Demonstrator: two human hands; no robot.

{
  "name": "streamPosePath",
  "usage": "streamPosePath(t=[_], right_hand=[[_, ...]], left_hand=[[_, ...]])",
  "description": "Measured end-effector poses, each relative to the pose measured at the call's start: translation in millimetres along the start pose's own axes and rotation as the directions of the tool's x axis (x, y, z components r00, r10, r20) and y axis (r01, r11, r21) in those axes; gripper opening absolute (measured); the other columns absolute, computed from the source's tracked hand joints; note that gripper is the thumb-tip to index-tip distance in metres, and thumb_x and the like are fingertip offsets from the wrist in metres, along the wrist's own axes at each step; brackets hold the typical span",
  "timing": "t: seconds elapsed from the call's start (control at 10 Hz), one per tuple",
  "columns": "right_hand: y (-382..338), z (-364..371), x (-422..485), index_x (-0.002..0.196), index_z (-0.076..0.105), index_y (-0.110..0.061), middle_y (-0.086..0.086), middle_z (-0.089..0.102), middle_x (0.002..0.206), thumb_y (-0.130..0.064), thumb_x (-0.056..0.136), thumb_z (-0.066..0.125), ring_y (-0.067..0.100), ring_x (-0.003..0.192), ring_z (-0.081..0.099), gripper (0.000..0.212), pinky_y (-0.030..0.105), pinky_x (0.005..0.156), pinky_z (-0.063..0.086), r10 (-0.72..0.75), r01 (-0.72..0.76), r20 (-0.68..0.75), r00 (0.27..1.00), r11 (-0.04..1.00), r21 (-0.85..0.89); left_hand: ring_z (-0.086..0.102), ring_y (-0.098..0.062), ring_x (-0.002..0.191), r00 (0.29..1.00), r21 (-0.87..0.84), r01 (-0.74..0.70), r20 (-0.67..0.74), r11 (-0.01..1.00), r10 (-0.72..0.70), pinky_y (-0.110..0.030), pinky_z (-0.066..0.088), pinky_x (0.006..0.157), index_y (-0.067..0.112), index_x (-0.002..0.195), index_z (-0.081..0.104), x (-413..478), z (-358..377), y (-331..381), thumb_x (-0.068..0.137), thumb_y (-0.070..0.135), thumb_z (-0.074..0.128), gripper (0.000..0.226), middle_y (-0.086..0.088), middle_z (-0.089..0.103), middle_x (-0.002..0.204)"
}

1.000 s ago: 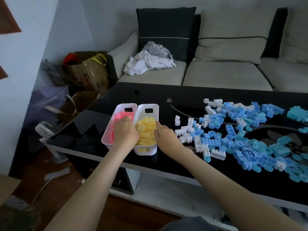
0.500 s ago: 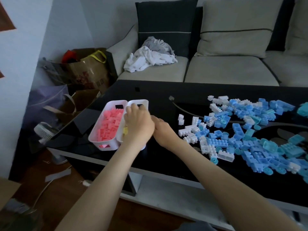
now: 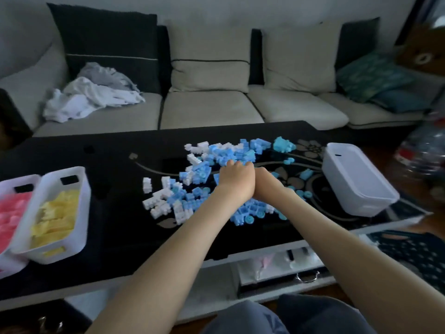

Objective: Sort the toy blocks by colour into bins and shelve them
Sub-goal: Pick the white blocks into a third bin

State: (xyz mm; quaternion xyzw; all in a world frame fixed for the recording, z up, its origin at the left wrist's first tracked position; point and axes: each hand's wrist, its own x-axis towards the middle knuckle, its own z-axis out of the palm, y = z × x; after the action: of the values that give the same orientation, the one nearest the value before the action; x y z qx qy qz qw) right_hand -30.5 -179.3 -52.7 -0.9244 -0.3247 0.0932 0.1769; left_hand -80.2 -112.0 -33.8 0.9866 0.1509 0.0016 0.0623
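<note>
Nearest the camera, dark trousers (image 3: pixel 265 317) are seen at the bottom edge, and beyond them a lower shelf (image 3: pixel 212 285) under the black tabletop (image 3: pixel 115 213). At the near left corner of the tabletop two white bins are set touching side by side. The pink-block bin (image 3: pixel 9 184) is cut off by the left edge of the view, and the yellow-block bin (image 3: pixel 83 201) is just to its right, each filled with blocks of one colour.

Both forearms are stretched over the near edge to the middle of the tabletop. There the left hand (image 3: pixel 237 175) and the right hand (image 3: pixel 266 180) are held side against side on the pile of blue and white blocks (image 3: pixel 199 172). The left hand's fingers are curled down into the pile with the knuckles uppermost; whether any block is gripped cannot be told. The right hand's fingers are hidden (only its back and wrist are shown), so its state cannot be told either. The white pieces are gathered mostly at the pile's left side, the blue ones toward the right.

Near the right edge a closed white box (image 3: pixel 356 182) is placed, apart from the pile. Beyond the far edge a sofa (image 3: pixel 209 109) is seen, with crumpled laundry (image 3: pixel 89 97) on its left seat.
</note>
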Motion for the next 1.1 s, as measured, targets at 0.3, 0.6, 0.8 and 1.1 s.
streamPosePath(t=[0.3,0.6,0.8,1.1], right_hand=[[131,-51,-30,0.133,0.038,-0.006,0.015,0.042,0.136,-0.017,0.093,0.046,0.032,0.126,0.037,0.042,0.04,0.101,0.034,0.32,-0.451,-0.434,0.842,0.859,-0.243],[159,-60,-56,0.107,0.061,0.0,0.02,0.061,0.109,-0.016,0.093,0.043,0.036,0.104,0.058,0.028,0.035,0.074,0.043,0.546,-0.565,-0.364,0.755,0.823,0.063],[159,-68,-67,0.085,0.058,-0.006,0.004,0.049,0.069,-0.018,0.09,0.047,0.018,0.06,0.046,0.018,0.024,0.051,0.036,0.61,-0.529,-0.338,0.717,0.791,0.307],[151,-88,-89,0.109,0.063,0.004,0.003,0.051,0.072,-0.016,0.093,0.046,0.009,0.057,0.046,0.031,0.016,0.047,0.04,0.615,-0.498,-0.235,0.753,0.766,0.407]], left_hand=[[0.037,-0.034,0.126,0.946,-0.19,-0.284,0.103,0.94,0.307,-0.04,0.036,0.102,0.001,0.126,0.045,8,11,116,0.096,0.015,0.043,0.032,-0.019,0.046,0.132],[0.057,-0.035,0.105,0.946,-0.53,-0.269,0.011,0.804,0.324,-0.038,0.043,0.074,0.002,0.118,0.052,9,40,155,0.093,0.006,0.043,0.027,-0.019,0.058,0.118],[0.058,-0.027,0.102,0.93,-0.685,-0.219,0.069,0.695,0.361,-0.035,0.045,0.081,0.015,0.146,0.023,8,41,168,0.099,0.019,0.038,0.049,-0.016,0.058,0.124],[0.055,-0.026,0.118,0.915,-0.717,-0.257,0.036,0.648,0.402,-0.035,0.044,0.099,0.028,0.146,0.032,16,47,168,0.092,0.032,0.056,0.059,-0.009,0.056,0.132]])
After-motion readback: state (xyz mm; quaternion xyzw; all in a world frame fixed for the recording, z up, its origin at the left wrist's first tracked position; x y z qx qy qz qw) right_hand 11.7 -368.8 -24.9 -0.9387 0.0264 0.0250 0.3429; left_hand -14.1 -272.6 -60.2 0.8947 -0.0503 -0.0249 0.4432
